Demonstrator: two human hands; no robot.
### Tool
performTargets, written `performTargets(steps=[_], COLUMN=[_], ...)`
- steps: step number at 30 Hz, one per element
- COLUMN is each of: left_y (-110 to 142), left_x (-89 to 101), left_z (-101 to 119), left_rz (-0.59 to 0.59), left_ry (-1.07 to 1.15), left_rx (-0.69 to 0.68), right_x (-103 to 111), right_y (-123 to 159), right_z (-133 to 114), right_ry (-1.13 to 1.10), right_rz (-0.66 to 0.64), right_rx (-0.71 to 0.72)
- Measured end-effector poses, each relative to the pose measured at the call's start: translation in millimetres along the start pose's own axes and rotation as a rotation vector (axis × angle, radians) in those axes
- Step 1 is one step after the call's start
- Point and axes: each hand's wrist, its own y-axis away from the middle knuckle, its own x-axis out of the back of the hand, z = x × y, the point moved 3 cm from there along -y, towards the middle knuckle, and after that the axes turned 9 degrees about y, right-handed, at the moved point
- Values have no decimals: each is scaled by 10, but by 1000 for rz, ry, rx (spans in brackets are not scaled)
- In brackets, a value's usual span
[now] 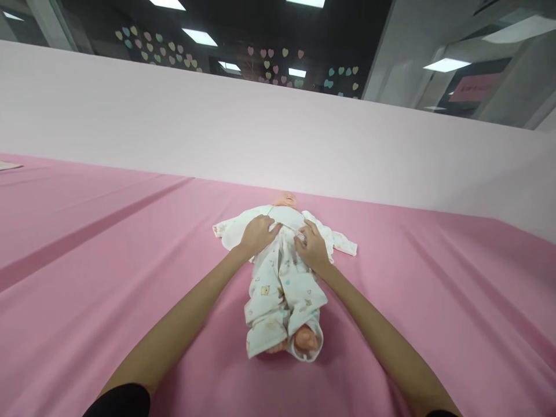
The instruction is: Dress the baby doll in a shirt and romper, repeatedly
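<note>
A baby doll (306, 338) lies on its back, its head at the far end and its feet toward me. It wears white printed trousers (278, 278) and a white long-sleeved top (345, 243) with the sleeves spread to both sides. At the waist, my left hand (259, 234) pinches the trousers' waistband on the left. Across from it, my right hand (313, 248) has its fingers curled on the waistband's right side. One bare foot shows in the right trouser leg's opening, and toes peek out of the left one.
A pink sheet (108, 278) with long creases covers the surface under the doll. Behind it rises a low white wall (217, 127), with dark glass carrying heart stickers (156, 49) above. A pale flat item (8, 165) lies at the far left edge.
</note>
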Motion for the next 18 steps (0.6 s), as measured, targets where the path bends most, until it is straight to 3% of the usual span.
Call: performTargets(steps=[2,4,10,13,16,18], left_y=[8,17,28,44,69,82], left_x=[5,8,95,161,184,172], left_z=[115,161,-80,-296,-468,-542], left_rz=[-57,-132,-494,-644,-682,-620], left_ry=[-18,81,518,590,622,651], left_rx=[-43,2,240,304,341,368], right_x=[-21,-24,4,-12,-53,-72], right_y=[-62,-139,-262,-213,-140,-98], right_z=[-154,-181,227,408,512,548], right_ry=[-9,-84,-490,-528,-527,-560], right_rz=[-72,-111,-176,-181,-244,-290], right_rx=[145,122,-256,-403,-553,-635])
